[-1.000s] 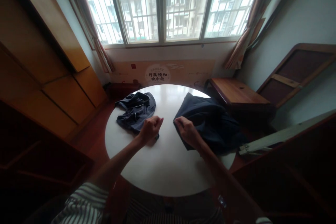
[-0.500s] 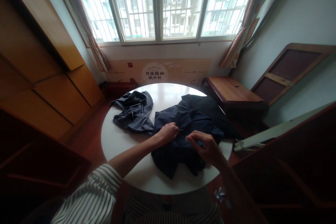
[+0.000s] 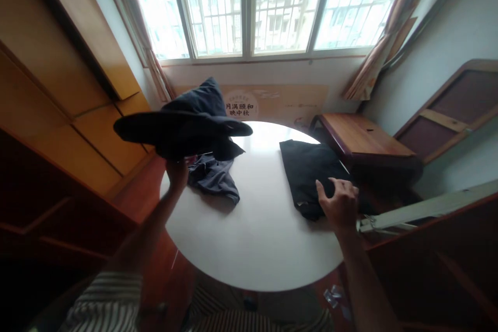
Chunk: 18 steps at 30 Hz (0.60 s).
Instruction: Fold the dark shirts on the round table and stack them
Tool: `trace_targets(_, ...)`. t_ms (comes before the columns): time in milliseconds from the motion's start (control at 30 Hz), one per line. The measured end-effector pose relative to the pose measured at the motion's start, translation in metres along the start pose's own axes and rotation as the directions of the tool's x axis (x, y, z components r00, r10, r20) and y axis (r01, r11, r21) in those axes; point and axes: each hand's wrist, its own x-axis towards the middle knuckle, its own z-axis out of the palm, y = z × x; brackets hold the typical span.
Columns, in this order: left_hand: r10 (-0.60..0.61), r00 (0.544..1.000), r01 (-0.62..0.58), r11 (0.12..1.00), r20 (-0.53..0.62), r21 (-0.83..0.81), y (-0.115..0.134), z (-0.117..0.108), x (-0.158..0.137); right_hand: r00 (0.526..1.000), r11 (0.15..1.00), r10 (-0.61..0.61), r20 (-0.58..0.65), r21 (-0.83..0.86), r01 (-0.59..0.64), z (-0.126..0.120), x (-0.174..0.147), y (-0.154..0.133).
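Observation:
My left hand is raised over the left side of the white round table, gripping a dark navy garment that flares out in the air above it. Part of the fingers is hidden beneath the cloth. Under it lies a crumpled dark grey garment with light trim, partly covered from view. On the right, a black garment rests in a flat shape on the tabletop. My right hand is at its near right edge, thumb and fingers apart, holding nothing; whether it touches the cloth I cannot tell.
A small wooden table stands beyond the right edge, with a folded wooden panel leaning against the wall. Wooden cabinets line the left. A barred window and a printed banner are ahead.
The navy garment has been lifted off the table and swung up to the left by my left hand. My right hand has moved right and opened. The black garment is now uncovered.

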Motion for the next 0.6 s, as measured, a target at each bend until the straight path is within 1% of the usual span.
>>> trace_targets(67,-0.029,1.0,0.029,0.996,0.001,0.083,-0.019,0.002,-0.044,0.998,0.986,0.033,0.058,-0.166,-0.022,0.007,-0.003,0.0)
trace_targets(100,-0.032,0.999,0.031,0.988,0.008,0.154,-0.026,0.004,-0.063,0.994,0.974,0.043,0.101,-0.228,-0.019,0.011,-0.004,0.002)
trace_targets(167,-0.04,0.996,0.015,0.953,0.076,0.303,-0.034,0.004,-0.09,0.984,0.959,0.029,0.178,-0.284,0.023,0.017,-0.006,0.009)
trace_targets(233,-0.069,0.981,-0.011,0.911,0.179,0.411,-0.036,0.003,-0.101,0.974,0.959,-0.017,0.224,-0.271,0.079,0.023,-0.005,0.02)
trace_targets(300,-0.096,0.961,-0.03,0.896,0.259,0.444,-0.035,0.003,-0.102,0.967,0.966,-0.049,0.252,-0.233,0.11,0.026,0.001,0.03)
trace_targets(400,-0.07,0.944,-0.096,0.877,0.323,0.47,-0.031,0.009,-0.098,0.966,0.979,-0.037,0.256,-0.183,0.086,0.026,0.018,0.033)
trace_targets(467,-0.054,0.924,-0.157,0.848,0.378,0.507,-0.026,0.015,-0.097,0.98,0.989,-0.04,0.193,-0.134,0.066,0.02,0.035,0.02)
trace_targets(500,-0.06,0.911,-0.186,0.824,0.408,0.535,-0.022,0.018,-0.097,0.987,0.992,-0.062,0.148,-0.098,0.077,0.017,0.043,0.007)
trace_targets(567,-0.102,0.88,-0.233,0.759,0.464,0.608,-0.011,0.021,-0.095,0.983,0.985,-0.173,0.068,-0.009,0.174,0.009,0.057,-0.028)
trace_targets(600,-0.126,0.868,-0.252,0.72,0.48,0.647,-0.003,0.021,-0.093,0.962,0.963,-0.267,0.056,0.045,0.264,0.006,0.061,-0.05)
